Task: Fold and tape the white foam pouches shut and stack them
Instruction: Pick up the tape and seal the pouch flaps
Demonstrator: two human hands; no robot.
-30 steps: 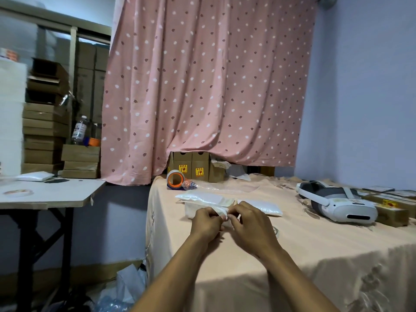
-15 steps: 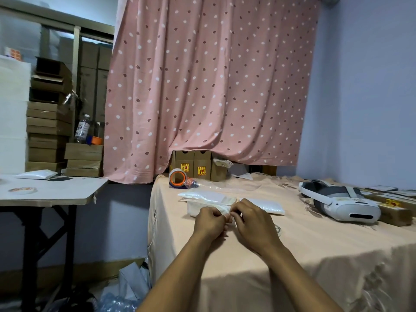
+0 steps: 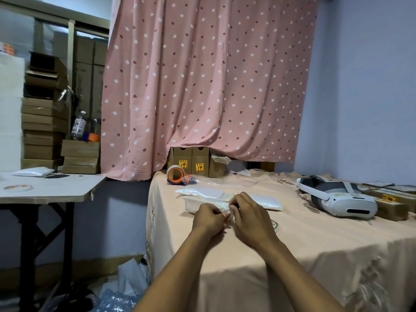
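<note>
Cardboard boxes (image 3: 42,122) stack behind a side table (image 3: 51,190) at left; a dotted pink curtain (image 3: 209,86) backs the peach-clothed table (image 3: 304,239). White foam pouches (image 3: 202,192) lie near an orange tape roll (image 3: 175,175). From my feed, the left hand (image 3: 208,219) and right hand (image 3: 249,219) curl together over the nearest pouch; I cannot tell what they pinch.

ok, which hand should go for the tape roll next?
Left, probably. The tape roll sits at the table's far left, the left hand's side; the right hand would have to cross. Both pinch the foam pouch.
</note>
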